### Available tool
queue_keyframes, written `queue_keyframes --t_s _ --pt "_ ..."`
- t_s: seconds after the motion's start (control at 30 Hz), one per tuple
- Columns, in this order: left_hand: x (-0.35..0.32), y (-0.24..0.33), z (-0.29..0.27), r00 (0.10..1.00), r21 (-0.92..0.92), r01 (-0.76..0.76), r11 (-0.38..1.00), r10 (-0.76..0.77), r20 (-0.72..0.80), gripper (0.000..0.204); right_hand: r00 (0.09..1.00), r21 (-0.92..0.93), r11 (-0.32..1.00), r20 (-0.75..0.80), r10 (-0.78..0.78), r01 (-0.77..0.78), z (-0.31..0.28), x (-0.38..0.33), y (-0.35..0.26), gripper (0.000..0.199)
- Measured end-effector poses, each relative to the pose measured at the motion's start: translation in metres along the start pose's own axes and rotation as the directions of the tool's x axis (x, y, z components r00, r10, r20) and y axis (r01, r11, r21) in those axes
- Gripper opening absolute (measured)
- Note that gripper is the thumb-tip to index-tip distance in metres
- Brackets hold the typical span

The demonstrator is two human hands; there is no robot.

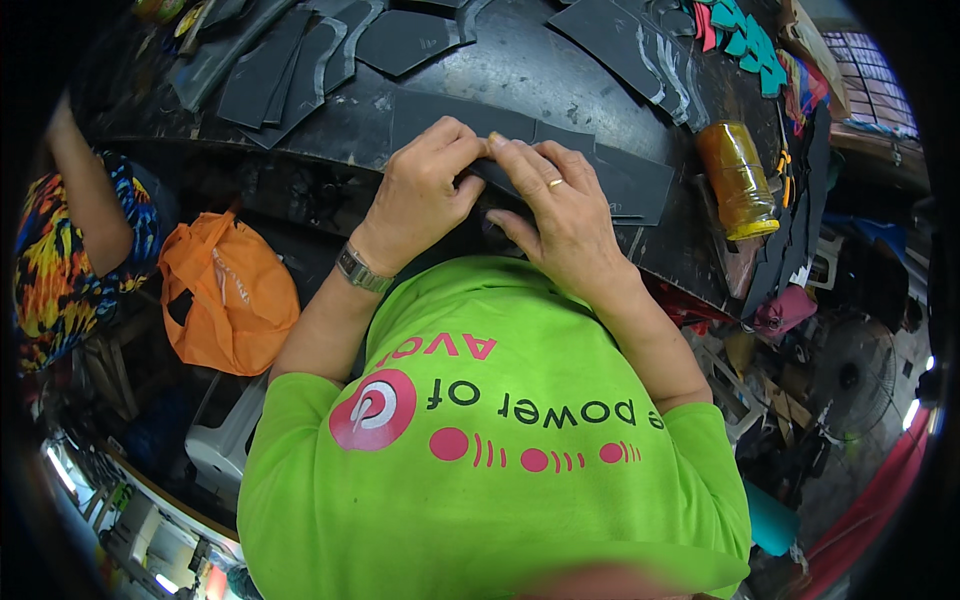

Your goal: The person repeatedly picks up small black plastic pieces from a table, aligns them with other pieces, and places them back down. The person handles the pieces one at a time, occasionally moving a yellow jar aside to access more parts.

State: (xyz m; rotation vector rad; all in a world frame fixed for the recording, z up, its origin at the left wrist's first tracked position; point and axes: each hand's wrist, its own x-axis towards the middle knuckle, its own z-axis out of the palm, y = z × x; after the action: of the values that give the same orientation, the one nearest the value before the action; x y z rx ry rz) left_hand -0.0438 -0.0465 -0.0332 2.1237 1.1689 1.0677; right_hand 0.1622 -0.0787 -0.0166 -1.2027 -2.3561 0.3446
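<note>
My left hand (422, 190), with a metal watch at the wrist, is closed in a pinch at the near edge of the black table (350, 150). Against it my right hand (562, 205), wearing a ring, has its fingers bent over a black sheet piece (492, 172). The fingertips of both hands meet on the edge of that piece, which they partly hide. Other flat black sheet pieces (635, 180) lie under and beside my right hand, overlapping one another.
Black cut pieces (405, 42) with pale glue-like edges lie farther back. At the right are a yellow jar (735, 175) and teal pieces (752, 50). An orange bag (230, 295) hangs at the left, near another person's arm (95, 200). A fan (855, 380) stands at the right.
</note>
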Motion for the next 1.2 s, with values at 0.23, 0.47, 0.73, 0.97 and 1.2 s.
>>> queue_keyframes --t_s 0.23,0.47,0.73,0.97,1.2 --pt "-0.009 0.003 -0.027 0.991 0.043 0.131 0.99 -0.132 0.031 0.04 0.973 0.269 0.957 -0.17 0.154 -0.104 0.011 0.005 0.005 0.067" --pt "-0.023 -0.016 -0.042 0.992 0.149 0.088 0.985 -0.1 0.072 0.024 0.989 0.21 0.971 -0.067 0.13 -0.113 0.005 0.01 0.005 0.042" --pt "-0.026 -0.021 -0.041 0.993 0.128 0.081 0.988 -0.091 0.069 0.02 0.993 0.029 0.993 0.036 0.115 -0.116 0.004 0.009 -0.006 0.036" --pt "-0.027 -0.022 -0.042 0.992 0.137 0.086 0.987 -0.097 0.075 0.019 0.993 0.019 0.994 0.034 0.11 -0.111 0.005 0.01 -0.006 0.038" --pt "-0.029 -0.021 -0.04 0.992 0.142 0.096 0.985 -0.106 0.067 0.018 0.993 -0.021 0.994 0.04 0.108 -0.107 0.003 0.008 -0.009 0.045"
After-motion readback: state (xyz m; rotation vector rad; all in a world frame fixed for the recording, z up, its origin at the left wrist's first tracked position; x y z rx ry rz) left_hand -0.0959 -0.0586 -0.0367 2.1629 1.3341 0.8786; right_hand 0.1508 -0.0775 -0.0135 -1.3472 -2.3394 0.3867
